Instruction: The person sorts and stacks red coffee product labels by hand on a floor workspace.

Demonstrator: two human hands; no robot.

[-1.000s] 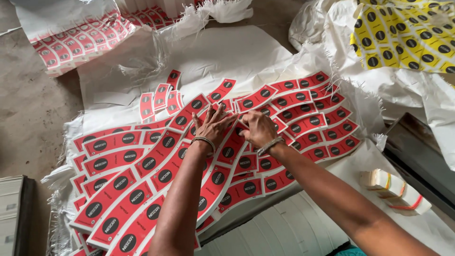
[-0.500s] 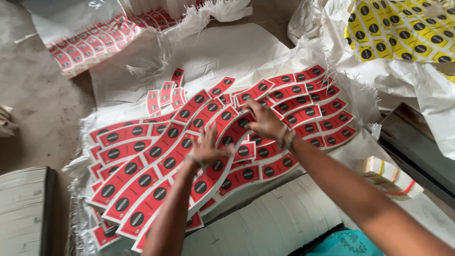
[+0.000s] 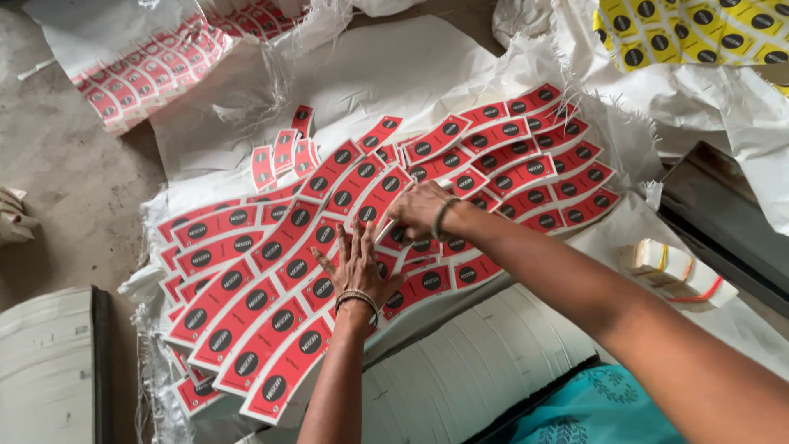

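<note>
The left hand is lying flat with its grip released on the fanned red curved labels, while the right hand just beyond is pinching one label's edge, and two more sheets, red and yellow, are lying apart.

The left hand lies flat, fingers spread, on a fanned spread of curved red paper cut-outs with black round marks. Just right of it, the right hand pinches the edge of one red piece. Under them lies a white woven sack sheet. Far right sit yellow printed sheets; near right, a small banded white paper stack.
</note>
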